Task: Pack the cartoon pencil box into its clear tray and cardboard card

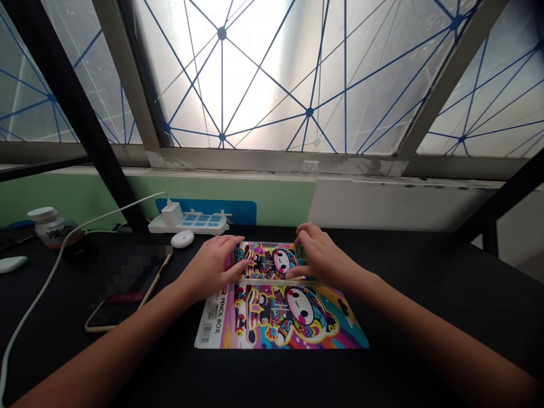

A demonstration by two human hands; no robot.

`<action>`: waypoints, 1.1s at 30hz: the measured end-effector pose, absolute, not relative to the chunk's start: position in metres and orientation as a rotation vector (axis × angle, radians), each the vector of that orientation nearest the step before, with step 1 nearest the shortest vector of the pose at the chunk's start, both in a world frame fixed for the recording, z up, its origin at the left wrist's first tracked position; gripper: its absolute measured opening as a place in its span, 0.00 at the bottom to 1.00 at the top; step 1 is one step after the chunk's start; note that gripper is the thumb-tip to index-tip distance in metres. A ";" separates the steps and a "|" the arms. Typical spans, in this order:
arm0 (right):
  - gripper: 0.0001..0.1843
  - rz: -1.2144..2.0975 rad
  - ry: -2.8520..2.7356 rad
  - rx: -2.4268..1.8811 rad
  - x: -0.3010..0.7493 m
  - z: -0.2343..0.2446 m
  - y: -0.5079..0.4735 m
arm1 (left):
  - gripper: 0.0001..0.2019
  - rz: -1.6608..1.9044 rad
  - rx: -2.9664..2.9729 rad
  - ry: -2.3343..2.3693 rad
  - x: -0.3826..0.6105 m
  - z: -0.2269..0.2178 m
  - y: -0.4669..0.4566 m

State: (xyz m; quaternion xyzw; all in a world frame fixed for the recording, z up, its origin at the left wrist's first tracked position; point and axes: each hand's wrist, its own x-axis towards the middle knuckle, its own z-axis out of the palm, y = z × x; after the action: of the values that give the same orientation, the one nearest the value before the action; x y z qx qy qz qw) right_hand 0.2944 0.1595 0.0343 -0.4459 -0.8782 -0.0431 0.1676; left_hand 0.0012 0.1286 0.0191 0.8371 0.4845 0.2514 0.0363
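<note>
Left hand (219,263) and right hand (317,255) stand apart, each closed on one end of a patterned pencil box (266,266), which lies between them on the dark desk (429,283). Thumbs rest on its near side; fingers curl over the far edge, so both ends are hidden and what the fingertips press on cannot be seen. A green patch shows inside the right hand's grip, too covered to identify. Just nearer than the hands lies a bright printed card (289,317) lettered "PENCIL BOX"; its smaller print is unreadable, and its far edge is hard to make out. Left of the left hand is a phone (114,309), its upper part lost in pixelation. Beyond that hand sit a white round object (182,239) and a power strip (204,224). Farther left, a white cable (57,263) runs out of view.
</note>
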 end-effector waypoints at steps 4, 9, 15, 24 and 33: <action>0.30 -0.280 -2.459 -1.267 0.288 0.036 0.151 | 0.26 0.935 2.622 1.446 0.003 0.019 0.127; 0.22 -0.317 -2.464 -1.178 0.291 0.043 0.150 | 0.27 1.032 2.771 1.397 0.003 0.020 0.126; 0.16 -0.469 -2.337 -0.911 0.313 0.059 0.109 | 0.17 1.102 3.147 1.260 0.009 0.054 0.099; 0.15 -0.587 -2.287 -0.729 0.341 0.004 0.015 | 0.17 1.165 2.844 1.280 0.010 0.014 0.001; 0.32 -0.143 -2.409 -1.025 0.325 -0.011 0.014 | 0.44 0.793 2.378 1.608 0.000 -0.027 -0.016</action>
State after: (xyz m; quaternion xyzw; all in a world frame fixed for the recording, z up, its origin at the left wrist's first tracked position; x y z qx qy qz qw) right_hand 0.3253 0.0141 -0.0110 -0.3779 -0.8879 -0.0525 0.2569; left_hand 0.0002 -0.0163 -0.0275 0.7957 0.5382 0.2654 0.0818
